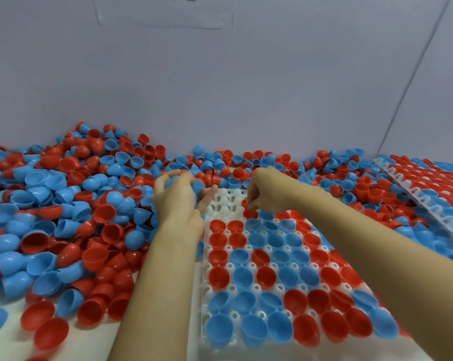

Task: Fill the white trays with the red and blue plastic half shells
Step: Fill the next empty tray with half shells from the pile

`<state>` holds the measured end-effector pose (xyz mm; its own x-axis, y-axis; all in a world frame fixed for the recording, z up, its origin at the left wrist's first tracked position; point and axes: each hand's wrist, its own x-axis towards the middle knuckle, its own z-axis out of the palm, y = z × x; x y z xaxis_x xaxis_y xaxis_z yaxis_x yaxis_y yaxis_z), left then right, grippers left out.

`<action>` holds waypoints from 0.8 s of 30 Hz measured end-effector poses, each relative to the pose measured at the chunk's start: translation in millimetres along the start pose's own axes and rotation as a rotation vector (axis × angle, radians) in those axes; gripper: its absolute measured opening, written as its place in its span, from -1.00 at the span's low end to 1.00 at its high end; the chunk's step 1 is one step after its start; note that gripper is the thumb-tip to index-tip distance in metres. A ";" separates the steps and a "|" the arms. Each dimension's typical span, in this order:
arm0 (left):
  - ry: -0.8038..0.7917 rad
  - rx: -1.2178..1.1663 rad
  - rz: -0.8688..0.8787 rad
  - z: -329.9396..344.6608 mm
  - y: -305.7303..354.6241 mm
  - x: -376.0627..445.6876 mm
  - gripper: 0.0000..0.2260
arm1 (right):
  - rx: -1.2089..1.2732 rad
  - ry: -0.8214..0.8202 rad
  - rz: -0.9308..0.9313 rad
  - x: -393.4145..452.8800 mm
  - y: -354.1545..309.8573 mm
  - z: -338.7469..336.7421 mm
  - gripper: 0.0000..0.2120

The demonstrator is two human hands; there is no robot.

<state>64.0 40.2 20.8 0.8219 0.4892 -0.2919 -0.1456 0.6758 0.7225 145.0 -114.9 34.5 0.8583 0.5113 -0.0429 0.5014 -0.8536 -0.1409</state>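
Left hand point(177, 196) cups blue half shells point(194, 187), right hand point(263, 190) pinches a red shell point(250, 213) at tray point(226, 201) 12 o'clock; shells look light, stiff, slick, so grip by rim.

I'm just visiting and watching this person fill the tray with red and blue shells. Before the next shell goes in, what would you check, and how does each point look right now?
1. Free cups left: ok. The white tray has bare cups at its far end.
2. Shell in hand: ok. The left hand holds blue shells.
3. Right hand ready: cannot tell. It pinches down at a red shell by the far rows.
4. Supply: ok. The loose pile lies left of the tray.
5. Placed shells sit open side up: ok in the near rows.
6. Second tray: looks full.
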 end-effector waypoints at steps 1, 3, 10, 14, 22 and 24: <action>-0.003 0.003 -0.002 0.1 0.8 0.4 -0.74 | -0.003 0.019 0.001 -4.4 0.1 -3.3 -0.89; -0.009 0.007 -0.009 0.2 1.0 1.2 -0.72 | -0.008 0.095 0.003 -18.4 2.8 -11.9 -0.84; -0.064 0.037 -0.006 8.0 -7.5 -3.6 -0.64 | 0.189 0.379 0.013 -155.5 23.4 -28.6 -0.89; -0.085 0.066 0.008 11.2 -9.9 -10.0 -0.73 | 0.283 0.407 0.054 -238.8 16.0 5.0 -0.89; -0.082 0.093 0.029 9.2 -9.0 -17.6 -0.73 | 0.086 0.486 -0.068 -256.9 -17.2 63.8 -0.82; -0.079 0.103 0.034 8.7 -9.1 -18.5 -0.75 | 0.086 0.503 -0.063 -253.8 -17.8 67.6 -0.87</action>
<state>55.0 20.2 25.0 0.8591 0.4628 -0.2188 -0.1201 0.5978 0.7926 -89.0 -222.7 -19.0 0.7832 0.4326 0.4467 0.5615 -0.8006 -0.2093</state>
